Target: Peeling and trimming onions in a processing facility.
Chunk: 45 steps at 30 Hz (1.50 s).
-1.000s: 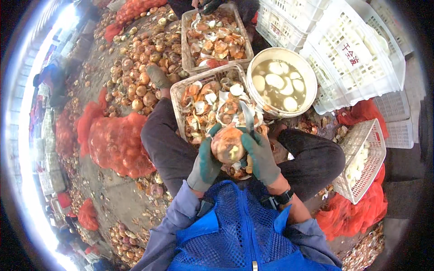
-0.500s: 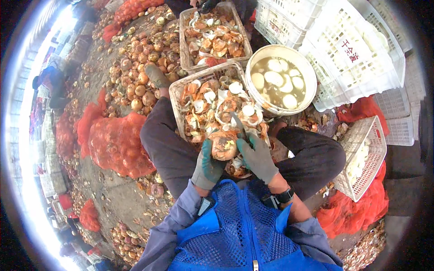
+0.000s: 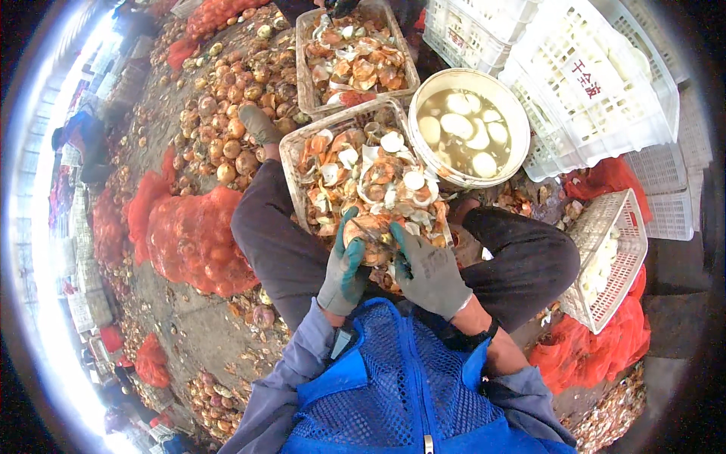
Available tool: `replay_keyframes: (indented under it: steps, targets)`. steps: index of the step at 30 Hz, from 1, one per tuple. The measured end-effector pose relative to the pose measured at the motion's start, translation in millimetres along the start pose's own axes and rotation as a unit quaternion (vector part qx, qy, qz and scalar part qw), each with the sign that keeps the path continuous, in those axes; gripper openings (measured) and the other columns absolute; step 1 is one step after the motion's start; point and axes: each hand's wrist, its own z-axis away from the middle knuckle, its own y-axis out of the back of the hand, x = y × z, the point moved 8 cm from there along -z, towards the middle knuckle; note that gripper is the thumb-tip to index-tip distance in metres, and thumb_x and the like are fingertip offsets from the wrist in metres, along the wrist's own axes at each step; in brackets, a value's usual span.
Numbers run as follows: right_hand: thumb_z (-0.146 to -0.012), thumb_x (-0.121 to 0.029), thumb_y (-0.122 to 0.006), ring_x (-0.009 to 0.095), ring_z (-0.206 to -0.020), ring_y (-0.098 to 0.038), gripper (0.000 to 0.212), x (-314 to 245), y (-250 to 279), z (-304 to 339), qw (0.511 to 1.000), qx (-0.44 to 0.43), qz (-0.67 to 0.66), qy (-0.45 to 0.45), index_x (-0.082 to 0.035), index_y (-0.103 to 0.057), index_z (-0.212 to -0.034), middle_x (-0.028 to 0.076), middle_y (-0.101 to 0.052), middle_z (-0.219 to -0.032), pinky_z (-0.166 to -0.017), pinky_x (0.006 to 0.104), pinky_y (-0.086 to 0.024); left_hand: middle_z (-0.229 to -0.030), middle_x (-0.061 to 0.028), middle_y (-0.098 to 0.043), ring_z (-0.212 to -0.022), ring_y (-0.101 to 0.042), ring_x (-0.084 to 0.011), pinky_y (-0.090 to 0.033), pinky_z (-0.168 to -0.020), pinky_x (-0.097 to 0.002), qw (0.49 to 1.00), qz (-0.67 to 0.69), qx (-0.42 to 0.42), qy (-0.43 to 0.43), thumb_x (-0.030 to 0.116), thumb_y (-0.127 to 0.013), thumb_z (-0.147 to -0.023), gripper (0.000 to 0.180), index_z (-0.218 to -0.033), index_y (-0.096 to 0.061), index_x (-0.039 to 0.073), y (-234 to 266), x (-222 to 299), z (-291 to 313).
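Note:
A brown-skinned onion (image 3: pixel 368 229) sits in my left hand (image 3: pixel 342 274), whose gloved fingers and thumb wrap its near and left sides. My right hand (image 3: pixel 431 274), gloved in grey and green, is closed around a knife (image 3: pixel 389 240) against the onion's right side. Little of the knife shows; the fingers and the onion cover most of it. Both hands are over the near end of a plastic crate (image 3: pixel 290 172) heaped with onion skins and trimmings (image 3: pixel 361 172). Just beyond the crate's right side, a white bucket (image 3: pixel 519 133) holds peeled onions (image 3: pixel 457 125) in cloudy water.
Another crate of peelings (image 3: pixel 305 60) stands farther off, a person's gloved hand (image 3: pixel 344 7) at its far edge. Unpeeled onions (image 3: pixel 234 106) and red net sacks (image 3: pixel 200 238) lie left. White crates (image 3: pixel 590 91) are stacked at right, with a tilted crate (image 3: pixel 605 303) nearer.
My right hand has turned and brought the knife down against the onion; its blade stood upright before. My left fingers have shifted up along the onion's side.

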Motion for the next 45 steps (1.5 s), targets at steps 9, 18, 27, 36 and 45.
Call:
replay_keyframes:
  steps: [9, 18, 27, 36, 45]
  targets:
    - [-0.095, -0.025, -0.068, 0.037, -0.097, -0.073, 0.075, 5.8, -18.7, 4.2, 0.997, -0.048, 0.032, -0.05, -0.003, -0.043, -0.162, 0.02, -0.07, -0.116, -0.08, 0.0498, -0.056, -0.151, -0.0114, -0.056, -0.138, -0.056, -0.0211, -0.048, -0.116, -0.0376, 0.993, -0.103, 0.052, -0.003, 0.039, -0.083, -0.098, 0.093, -0.168, -0.035, 0.004, 9.3, 1.2, -0.4]
    - [-0.093, -0.02, -0.069, 0.038, -0.107, -0.072, 0.077, 28.7, -30.9, -0.7, 0.997, -0.056, 0.016, -0.052, -0.003, -0.042, -0.163, 0.021, -0.07, -0.127, -0.087, 0.0503, -0.056, -0.151, -0.012, -0.057, -0.138, -0.057, -0.0221, -0.047, -0.118, -0.037, 0.99, -0.135, 0.05, -0.007, 0.036, -0.083, -0.097, 0.089, -0.165, -0.039, -0.001, 17.7, -13.9, -4.1]
    - [-0.092, -0.018, -0.071, 0.039, -0.095, -0.075, 0.072, 76.0, -51.5, 19.8, 0.999, -0.019, 0.024, -0.045, -0.006, -0.048, -0.159, 0.021, -0.073, -0.121, -0.079, 0.0504, -0.059, -0.147, -0.0154, -0.065, -0.137, -0.064, -0.0302, -0.051, -0.119, -0.0476, 0.995, 0.08, 0.026, 0.052, 0.037, -0.073, -0.103, 0.068, -0.156, -0.051, 0.001, 26.5, -26.1, -4.3]
    - [-0.094, -0.015, -0.069, 0.042, -0.093, -0.074, 0.064, 30.3, -5.5, 11.4, 0.997, 0.048, -0.031, -0.058, -0.005, -0.051, -0.154, 0.022, -0.074, -0.116, -0.079, 0.0537, -0.059, -0.156, -0.0141, -0.059, -0.143, -0.059, -0.0305, -0.047, -0.124, -0.051, 0.993, 0.108, 0.001, 0.038, 0.036, -0.07, -0.104, 0.073, -0.164, -0.043, 0.006, 11.7, -18.1, -5.4]
    - [-0.099, -0.028, -0.065, 0.039, -0.093, -0.075, 0.07, 14.9, -13.9, 16.2, 0.998, -0.029, -0.011, -0.059, -0.003, -0.043, -0.161, 0.023, -0.072, -0.115, -0.075, 0.051, -0.06, -0.156, -0.0125, -0.053, -0.14, -0.058, -0.0284, -0.051, -0.117, -0.0466, 1.0, 0.02, -0.006, 0.01, 0.048, -0.077, -0.102, 0.094, -0.171, -0.027, 0.009, 6.2, -18.5, -9.9]
